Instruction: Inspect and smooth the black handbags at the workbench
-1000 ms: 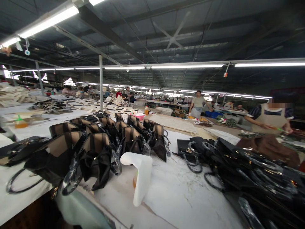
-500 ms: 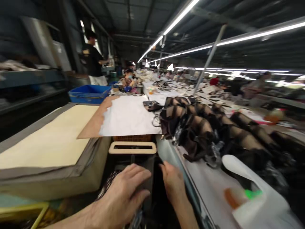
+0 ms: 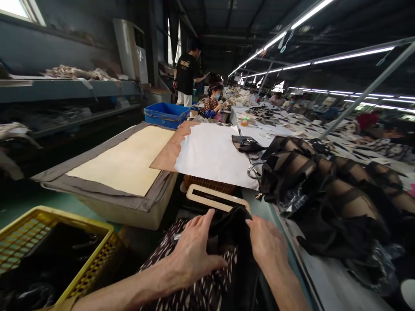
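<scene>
My left hand [image 3: 195, 252] is over the lap with its fingers stretched up and its thumb apart, beside a black fabric piece [image 3: 238, 226]. My right hand [image 3: 267, 242] has its fingers curled on the right edge of that piece; the fingertips are partly hidden. The piece looks soft and hangs down between the hands. Below lies dark cloth with white flecks [image 3: 181, 293]. Just beyond the hands is a cream frame with a long slot [image 3: 214, 197].
Black bag-like pieces with brown panels [image 3: 350, 198] crowd the table at right. A white sheet [image 3: 214, 151] lies ahead on a brown board [image 3: 162, 160]. To the left are a padded cream-topped bin [image 3: 123, 160], a yellow crate [image 3: 94, 263] and a blue bin [image 3: 167, 114]. Two people are beyond.
The view has swung left, bringing the yellow crate further in. The black fabric now rises between my hands, and the flecked cloth shows more. My right hand now grips the fabric's edge.
</scene>
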Demonstrator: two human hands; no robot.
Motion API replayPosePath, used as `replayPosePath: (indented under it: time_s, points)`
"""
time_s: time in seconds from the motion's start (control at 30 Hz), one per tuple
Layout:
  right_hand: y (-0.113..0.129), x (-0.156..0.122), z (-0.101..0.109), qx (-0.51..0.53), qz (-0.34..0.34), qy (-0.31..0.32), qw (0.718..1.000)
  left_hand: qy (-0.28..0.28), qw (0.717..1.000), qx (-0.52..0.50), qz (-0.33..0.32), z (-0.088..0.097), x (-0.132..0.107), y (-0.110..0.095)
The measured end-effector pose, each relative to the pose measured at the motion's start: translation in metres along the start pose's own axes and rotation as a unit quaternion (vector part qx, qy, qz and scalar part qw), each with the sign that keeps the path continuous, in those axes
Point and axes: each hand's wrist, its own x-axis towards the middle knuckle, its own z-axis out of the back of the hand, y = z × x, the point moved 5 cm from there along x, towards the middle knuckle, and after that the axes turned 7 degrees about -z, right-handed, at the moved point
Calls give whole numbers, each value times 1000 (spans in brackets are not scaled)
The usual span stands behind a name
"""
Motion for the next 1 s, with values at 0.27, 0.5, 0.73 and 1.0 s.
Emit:
replayPosePath:
  time_s: [0.27,0.5,0.73,1.0]
  points:
    - [4,9,22,7,27,33,999,100,990,-101,0,1,39,51]
    - [3,-6,2,107,74,104,986,317,936,-156,-8,61,63,66]
    - [19,-29,-37,127,97,182,970,362,883,-280,102,47,18,98]
    - [51,-31,-26,210,164,227,937,371,875,-290,111,48,11,95]
